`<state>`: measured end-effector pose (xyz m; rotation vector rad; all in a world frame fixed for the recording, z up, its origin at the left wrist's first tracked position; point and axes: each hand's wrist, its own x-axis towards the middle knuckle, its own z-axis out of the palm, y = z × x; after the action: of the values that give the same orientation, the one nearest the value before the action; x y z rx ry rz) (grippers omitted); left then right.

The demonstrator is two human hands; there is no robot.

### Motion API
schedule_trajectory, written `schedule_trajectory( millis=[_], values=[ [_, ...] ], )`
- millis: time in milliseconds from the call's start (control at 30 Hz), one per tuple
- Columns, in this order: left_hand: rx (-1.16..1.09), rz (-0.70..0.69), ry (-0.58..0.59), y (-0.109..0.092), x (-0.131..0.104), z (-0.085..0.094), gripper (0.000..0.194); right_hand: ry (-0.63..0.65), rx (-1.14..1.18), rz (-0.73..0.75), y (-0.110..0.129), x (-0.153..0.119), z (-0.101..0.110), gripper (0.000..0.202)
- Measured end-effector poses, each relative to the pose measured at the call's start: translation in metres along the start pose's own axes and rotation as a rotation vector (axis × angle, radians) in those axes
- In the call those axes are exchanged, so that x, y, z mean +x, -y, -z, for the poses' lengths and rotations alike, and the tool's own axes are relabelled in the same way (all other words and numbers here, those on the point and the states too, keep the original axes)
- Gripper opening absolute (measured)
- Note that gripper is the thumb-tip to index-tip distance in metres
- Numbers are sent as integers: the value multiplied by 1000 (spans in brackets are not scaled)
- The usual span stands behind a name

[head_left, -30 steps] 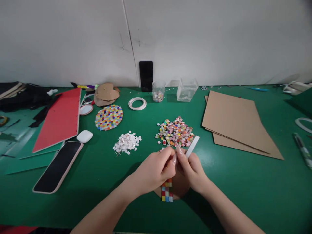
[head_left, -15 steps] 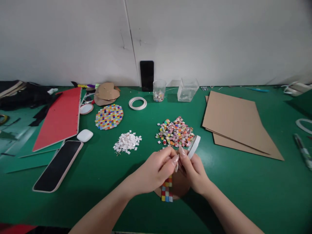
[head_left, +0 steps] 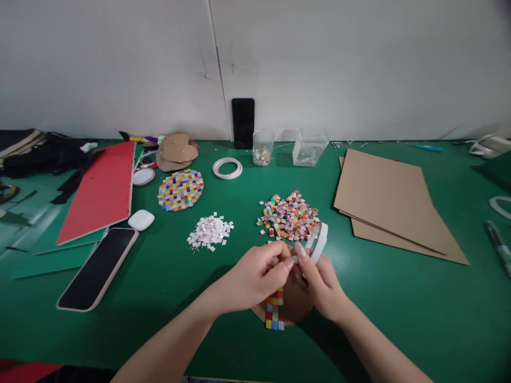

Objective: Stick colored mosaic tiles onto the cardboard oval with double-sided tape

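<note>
My right hand (head_left: 323, 284) is closed around a roll of white tape (head_left: 320, 242), whose rim sticks up above the fingers. Thumb and fingers of my left hand (head_left: 259, 276) are pinched at a small pale piece (head_left: 294, 259) between both hands; whether it is the tape's end I cannot tell. Below the hands lies a round brown cardboard disc (head_left: 297, 311), partly covered by coloured square tiles (head_left: 274, 316) in a strip on its left side. A heap of mixed coloured tiles (head_left: 287, 215) is just beyond my hands. White square pieces (head_left: 210, 232) are piled to the left.
A finished-looking mosaic disc (head_left: 181, 190), a tape ring (head_left: 227, 168), a plastic cup (head_left: 263, 149) and a clear box (head_left: 309, 149) stand farther back. Cardboard sheets (head_left: 383, 186) lie at right. At left are a phone (head_left: 98, 268), a white case (head_left: 141, 219) and a red board (head_left: 101, 191).
The tape roll has turned in my right hand, so its ring opening shows more. Both hands stay close together over the disc. The whole view has shifted slightly.
</note>
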<state>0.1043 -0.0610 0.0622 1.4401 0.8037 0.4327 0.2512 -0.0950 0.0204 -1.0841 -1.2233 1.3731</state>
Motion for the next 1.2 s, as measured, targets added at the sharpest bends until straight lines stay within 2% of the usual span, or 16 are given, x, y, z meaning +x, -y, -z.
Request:
schedule_trajectory(
  millis=[200, 467, 667, 933, 1200],
  values=[
    [-199, 16, 28, 7, 2, -3, 21, 38, 197, -99, 3, -1, -1, 41],
    [-300, 60, 93, 6, 2, -2, 20, 31, 315, -110, 0, -3, -4, 38],
    [-315, 66, 106, 2, 2, -1, 18, 40, 406, -99, 3, -3, -6, 36],
    [-282, 60, 112, 0, 1, 0, 21, 38, 417, -138, 4, -2, -7, 38],
    [-285, 29, 147, -4, 1, 1, 15, 28, 406, -158, 2, -4, -4, 40]
  ],
)
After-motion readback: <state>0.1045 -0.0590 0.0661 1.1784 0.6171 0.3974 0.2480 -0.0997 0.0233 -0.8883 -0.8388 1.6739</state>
